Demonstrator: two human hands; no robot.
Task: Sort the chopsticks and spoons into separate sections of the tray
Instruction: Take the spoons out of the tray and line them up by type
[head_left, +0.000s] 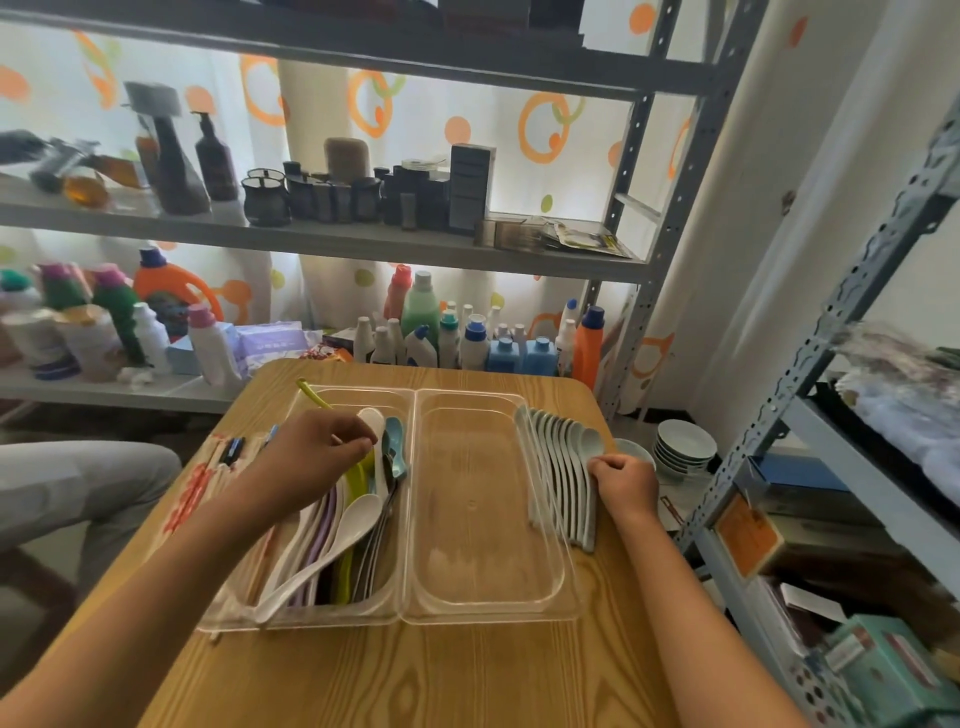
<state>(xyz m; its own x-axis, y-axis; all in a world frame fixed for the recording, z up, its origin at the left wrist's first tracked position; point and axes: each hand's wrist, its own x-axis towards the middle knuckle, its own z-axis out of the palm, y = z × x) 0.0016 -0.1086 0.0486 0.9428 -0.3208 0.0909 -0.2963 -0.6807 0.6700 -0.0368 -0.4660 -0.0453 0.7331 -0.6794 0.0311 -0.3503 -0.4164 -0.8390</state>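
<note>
1. I see a wood-grain worktop (415, 675) with rounded far corners.
2. At its centre lies a clear two-section tray (410, 613), long sides running 6 to 12 o'clock.
3. At 3 o'clock of the tray, a row of pale spoons (558, 467) lies directly on the wood.
4. At 9 o'clock, wrapped chopsticks (208, 478) lie along the worktop's edge.

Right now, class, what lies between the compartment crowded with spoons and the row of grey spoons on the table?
In the head view, the tray's right compartment lies between them, clear and holding nothing.
</note>
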